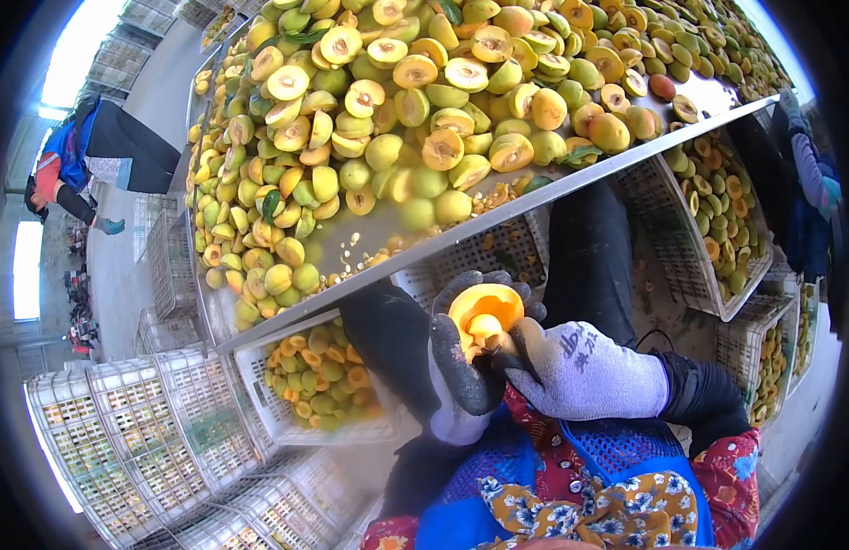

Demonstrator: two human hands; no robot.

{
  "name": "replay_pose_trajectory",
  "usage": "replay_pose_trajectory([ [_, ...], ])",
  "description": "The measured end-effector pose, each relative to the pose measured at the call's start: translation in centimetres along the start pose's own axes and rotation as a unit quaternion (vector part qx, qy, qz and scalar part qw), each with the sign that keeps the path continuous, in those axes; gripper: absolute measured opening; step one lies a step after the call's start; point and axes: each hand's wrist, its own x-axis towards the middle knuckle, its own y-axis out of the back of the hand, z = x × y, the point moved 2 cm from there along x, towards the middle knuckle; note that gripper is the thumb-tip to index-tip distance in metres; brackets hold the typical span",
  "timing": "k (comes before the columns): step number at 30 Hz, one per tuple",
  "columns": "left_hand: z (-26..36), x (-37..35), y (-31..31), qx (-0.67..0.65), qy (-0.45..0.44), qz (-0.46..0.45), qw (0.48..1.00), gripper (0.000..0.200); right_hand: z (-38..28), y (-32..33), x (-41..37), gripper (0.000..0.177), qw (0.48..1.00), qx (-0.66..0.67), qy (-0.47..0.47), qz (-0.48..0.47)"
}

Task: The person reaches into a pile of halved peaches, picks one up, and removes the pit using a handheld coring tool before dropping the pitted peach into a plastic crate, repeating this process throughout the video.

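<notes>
Low over my lap, my left hand, in a grey-white glove with dark coated fingers, is closed around a halved apricot. Its hollow orange inside faces up, with a pale lump, seemingly the stone, in it. My right hand, gloved the same way, is closed, with its fingertips at the near rim of that apricot. Whatever those fingers pinch is hidden. Just beyond both hands runs the metal edge of a table heaped with halved and whole apricots.
A white crate of apricot halves stands at my left knee, another crate at the right. A crate sits under the table edge. Stacked crates are at lower left. A bending person is far left; another person's sleeve is right.
</notes>
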Motion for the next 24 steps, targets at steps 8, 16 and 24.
replay_pose_trajectory([
  [8,3.1,-2.4,-3.0,-0.075,-0.072,-0.032,0.994,0.067,-4.9,2.7,-1.1,0.028,0.998,-0.037,-0.039,0.021],
  [16,5.3,-5.1,-3.5,-0.091,-0.121,-0.077,0.986,0.067,-7.6,2.7,-3.2,0.024,0.929,-0.161,0.206,0.262],
  [24,6.3,-4.7,-2.4,-0.093,-0.102,-0.016,0.990,0.071,-7.3,3.7,-1.7,0.024,0.929,-0.103,0.296,0.195],
])
